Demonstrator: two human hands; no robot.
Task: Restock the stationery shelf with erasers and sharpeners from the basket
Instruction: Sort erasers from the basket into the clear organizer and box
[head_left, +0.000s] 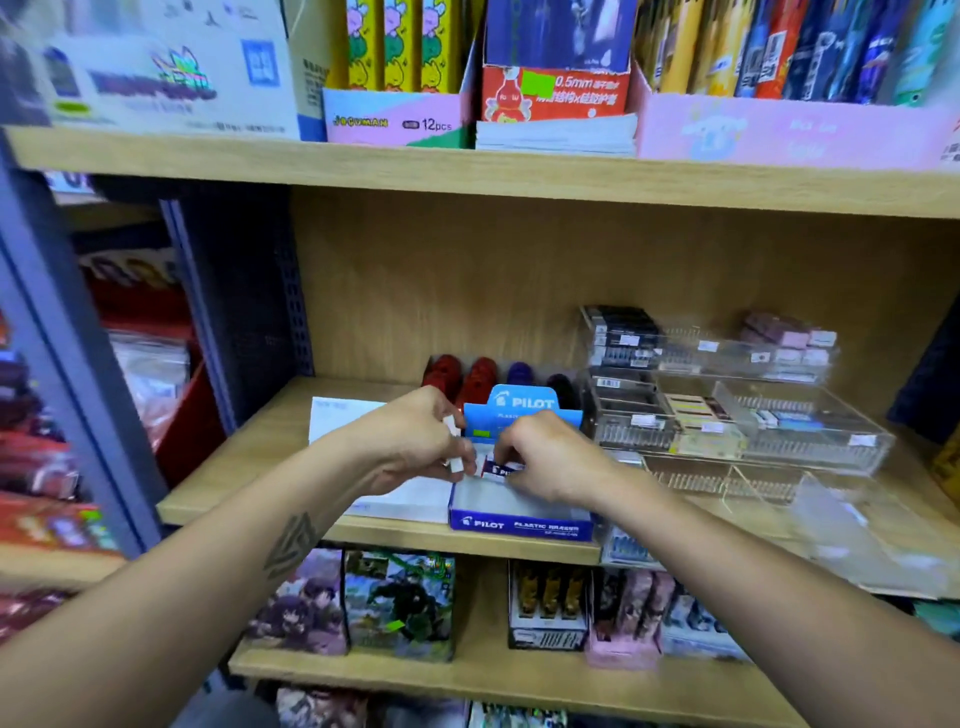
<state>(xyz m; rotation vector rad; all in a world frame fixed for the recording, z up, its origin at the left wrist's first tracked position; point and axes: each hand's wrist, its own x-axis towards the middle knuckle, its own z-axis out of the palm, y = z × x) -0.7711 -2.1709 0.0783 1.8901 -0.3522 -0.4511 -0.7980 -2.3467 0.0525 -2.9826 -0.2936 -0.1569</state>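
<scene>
My left hand (415, 441) grips white erasers (455, 441); my right hand (545, 462) pinches a sleeved eraser (500, 469) — I should seat it flat in the blue cardboard Pilot box (519, 525), centre frame.

Blue PILOT eraser box (519, 522) open on wooden shelf (249, 447), sleeved eraser (497, 469) above it

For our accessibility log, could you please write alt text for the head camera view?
Over a blue Pilot eraser display box on a wooden shelf, the left hand holds white erasers while the right hand sets a blue-sleeved eraser inside.
</scene>
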